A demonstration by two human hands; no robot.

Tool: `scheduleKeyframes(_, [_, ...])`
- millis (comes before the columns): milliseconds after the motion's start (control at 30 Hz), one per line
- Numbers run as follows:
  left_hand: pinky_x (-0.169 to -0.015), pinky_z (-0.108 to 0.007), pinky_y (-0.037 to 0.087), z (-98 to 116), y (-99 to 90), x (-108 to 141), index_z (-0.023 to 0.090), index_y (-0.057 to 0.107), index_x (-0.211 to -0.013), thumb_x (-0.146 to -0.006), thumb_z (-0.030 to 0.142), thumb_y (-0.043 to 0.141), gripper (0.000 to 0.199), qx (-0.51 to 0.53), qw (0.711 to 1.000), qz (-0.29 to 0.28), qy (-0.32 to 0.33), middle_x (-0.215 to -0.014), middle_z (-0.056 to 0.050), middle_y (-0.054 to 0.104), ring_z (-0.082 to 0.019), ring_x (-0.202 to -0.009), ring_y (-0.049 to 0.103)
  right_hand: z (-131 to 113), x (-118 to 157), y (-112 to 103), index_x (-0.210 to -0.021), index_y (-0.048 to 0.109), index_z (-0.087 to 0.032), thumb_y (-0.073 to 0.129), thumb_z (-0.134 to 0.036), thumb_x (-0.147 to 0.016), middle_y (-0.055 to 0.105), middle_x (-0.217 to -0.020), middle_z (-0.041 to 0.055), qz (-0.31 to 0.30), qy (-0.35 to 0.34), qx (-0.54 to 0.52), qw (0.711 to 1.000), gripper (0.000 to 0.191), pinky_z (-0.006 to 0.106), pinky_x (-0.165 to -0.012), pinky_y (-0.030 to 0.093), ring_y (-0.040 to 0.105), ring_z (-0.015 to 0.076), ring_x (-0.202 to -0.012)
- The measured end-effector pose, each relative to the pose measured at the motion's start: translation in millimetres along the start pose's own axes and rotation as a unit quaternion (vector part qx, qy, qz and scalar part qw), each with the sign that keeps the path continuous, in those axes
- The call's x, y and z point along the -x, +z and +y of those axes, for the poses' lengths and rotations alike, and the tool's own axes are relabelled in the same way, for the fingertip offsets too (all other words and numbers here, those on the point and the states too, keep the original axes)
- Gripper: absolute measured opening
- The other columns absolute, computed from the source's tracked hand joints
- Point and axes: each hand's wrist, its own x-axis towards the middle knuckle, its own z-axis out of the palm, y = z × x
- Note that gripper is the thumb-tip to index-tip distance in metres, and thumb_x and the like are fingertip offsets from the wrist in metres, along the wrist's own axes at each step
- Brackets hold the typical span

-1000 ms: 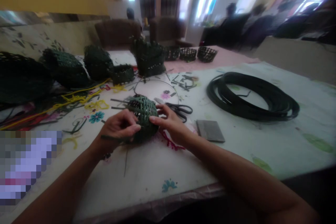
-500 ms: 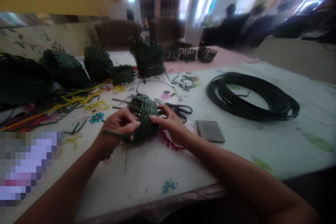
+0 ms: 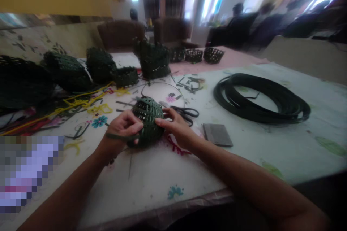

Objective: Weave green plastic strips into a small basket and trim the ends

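Observation:
A small dark green woven basket (image 3: 150, 115) lies tilted on the flowered tablecloth (image 3: 151, 195), between my hands. My left hand (image 3: 124, 128) is closed in a pinch at the basket's left side, on a green strip (image 3: 116, 136) that sticks out to the left past the fingers. My right hand (image 3: 173, 124) grips the basket's right side, thumb on the weave and fingers behind it. Loose strip ends jut from the basket's upper left. Black-handled scissors (image 3: 187, 112) lie just behind my right hand, their blades partly hidden.
A coil of dark strip (image 3: 230, 97) lies at the right, with a grey square block (image 3: 217, 134) nearer. Woven baskets (image 3: 154, 59) stand along the back and left. Yellow cord (image 3: 100, 109) and strip scraps (image 3: 189, 85) are scattered about. People sit in the blurred background.
My left hand has shifted very slightly left, with the green strip still at its fingers. My right hand and the basket have hardly moved.

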Motion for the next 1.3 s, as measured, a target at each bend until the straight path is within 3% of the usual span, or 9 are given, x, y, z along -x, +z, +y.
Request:
scheduleKeyframes(500, [-0.035,-0.012,0.036,-1.0,7.7,-2.7,0.018,0.048,-0.071,-0.073,0.027,0.081,0.034,0.107,0.994,0.009,-0.029,-0.060,0.006,0.063,-0.004,-0.036,0.051,3.8,0.4,-1.3,-0.113,0.060,-0.020,0.085,-0.046,-0.068,0.062,-0.106,0.0064,-0.013,-0.005,-0.018,1.000,0.058,0.032,-0.066,0.052,0.062,0.0199,-0.088])
scheduleKeyframes(767, [-0.037,-0.013,0.037,-1.9,6.5,-2.7,0.019,0.048,-0.072,-0.076,0.028,0.079,0.033,0.119,0.992,-0.008,-0.034,-0.056,0.007,0.060,-0.004,-0.037,0.049,4.5,0.2,-0.9,-0.115,0.058,-0.020,0.085,-0.046,-0.069,0.060,-0.109,0.0079,-0.016,0.000,-0.024,1.000,0.059,0.033,-0.066,0.053,0.062,0.0192,-0.086])
scheduleKeyframes(900, [-0.036,-0.014,0.038,-1.0,6.2,-1.8,0.018,0.049,-0.074,-0.075,0.029,0.080,0.033,0.083,0.996,0.002,-0.026,-0.066,0.005,0.066,-0.005,-0.038,0.052,4.2,1.5,-3.2,-0.122,0.056,-0.021,0.080,-0.052,-0.074,0.060,-0.112,0.0085,-0.026,-0.018,0.033,0.999,0.061,0.034,-0.070,0.054,0.062,0.0204,-0.090])
scheduleKeyframes(967, [-0.036,-0.015,0.040,-0.2,7.8,-0.5,0.018,0.050,-0.074,-0.076,0.030,0.080,0.032,0.053,0.998,0.011,-0.018,-0.070,0.003,0.068,-0.006,-0.039,0.054,1.0,4.5,-3.8,-0.128,0.054,-0.022,0.076,-0.052,-0.078,0.059,-0.114,0.0092,0.003,-0.056,0.111,0.992,0.062,0.038,-0.076,0.054,0.062,0.0217,-0.091])
scheduleKeyframes(1033, [-0.037,-0.017,0.043,0.3,10.2,1.1,0.018,0.050,-0.075,-0.078,0.031,0.079,0.032,0.029,0.999,0.018,-0.003,-0.074,0.002,0.069,-0.007,-0.040,0.056,-4.5,8.9,-3.9,-0.130,0.053,-0.022,0.077,-0.045,-0.079,0.058,-0.115,0.0098,0.066,-0.156,0.202,0.965,0.060,0.042,-0.085,0.052,0.060,0.0232,-0.096])
scheduleKeyframes(1100, [-0.039,-0.019,0.046,0.1,12.5,2.4,0.018,0.051,-0.075,-0.079,0.031,0.078,0.031,0.020,1.000,0.014,0.010,-0.076,0.002,0.069,-0.008,-0.042,0.058,-10.7,13.6,-3.7,-0.123,0.058,-0.023,0.075,-0.033,-0.083,0.058,-0.111,0.0090,0.104,-0.285,0.276,0.912,0.045,0.044,-0.092,0.049,0.057,0.0238,-0.100])
scheduleKeyframes(1200, [-0.042,-0.020,0.048,-0.4,14.7,4.1,0.019,0.052,-0.077,-0.081,0.032,0.078,0.030,0.015,1.000,-0.006,0.016,-0.075,0.002,0.068,-0.010,-0.045,0.061,-16.2,17.3,-4.1,-0.107,0.067,-0.024,0.059,-0.023,-0.094,0.058,-0.100,0.0073,0.038,-0.402,0.349,0.846,0.015,0.039,-0.088,0.049,0.057,0.0218,-0.096])
scheduleKeyframes(1300, [-0.042,-0.021,0.048,1.3,15.9,5.3,0.019,0.052,-0.076,-0.080,0.033,0.078,0.030,0.006,1.000,-0.015,0.015,-0.074,0.003,0.066,-0.010,-0.045,0.062,-15.0,14.2,-6.4,-0.102,0.071,-0.025,0.047,-0.021,-0.100,0.059,-0.096,0.0071,-0.033,-0.449,0.398,0.799,0.024,0.034,-0.079,0.050,0.058,0.0196,-0.090])
